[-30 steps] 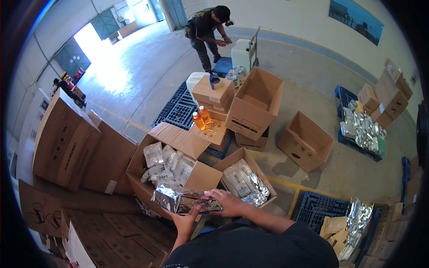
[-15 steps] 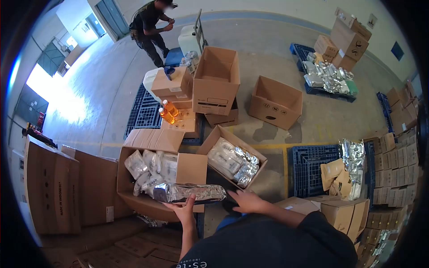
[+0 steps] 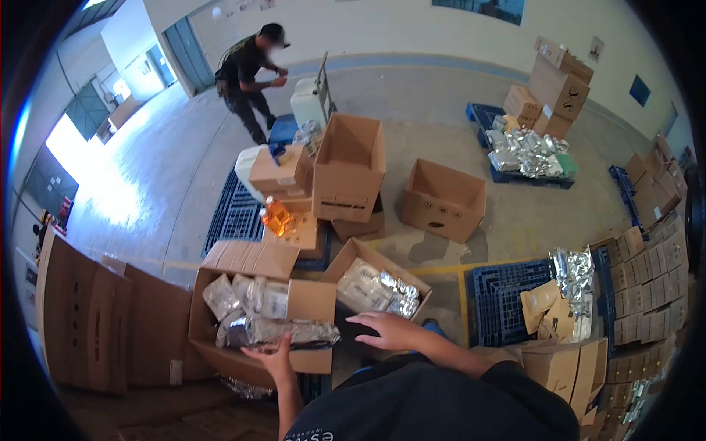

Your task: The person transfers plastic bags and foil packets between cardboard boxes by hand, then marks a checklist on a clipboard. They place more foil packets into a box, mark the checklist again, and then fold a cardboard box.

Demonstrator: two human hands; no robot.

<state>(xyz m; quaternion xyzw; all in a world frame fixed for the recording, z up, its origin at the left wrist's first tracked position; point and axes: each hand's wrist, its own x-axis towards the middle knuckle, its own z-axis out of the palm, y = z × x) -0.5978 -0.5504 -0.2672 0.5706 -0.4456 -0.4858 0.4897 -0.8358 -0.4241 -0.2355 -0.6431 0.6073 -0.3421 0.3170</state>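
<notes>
A long silver foil packet [image 3: 287, 332] lies across the near part of an open cardboard box [image 3: 309, 359], over clear plastic-wrapped packs [image 3: 257, 295]. My left hand [image 3: 273, 361] grips its near edge, thumb on top and the other fingers partly hidden beneath. My right hand [image 3: 382, 331] is open, fingers stretched toward the packet's right end but apart from it. Just beyond that hand stands a second open box [image 3: 342, 259], holding clear-wrapped packs [image 3: 364, 287] and silver foil packs [image 3: 401, 294].
Past the boxes, bottles of orange liquid [image 3: 276, 217] stand on a carton. Two open boxes [image 3: 349, 165] [image 3: 445, 202] are farther off. A blue pallet [image 3: 504, 301] with foil packs is on the right. Tall cartons [image 3: 81, 316] flank the left. Another person [image 3: 250, 81] stands at the back.
The foil packet has moved left with my left hand, farther over the box. My right hand has shifted slightly left, and a gap now separates it from the packet. The view has tilted up.
</notes>
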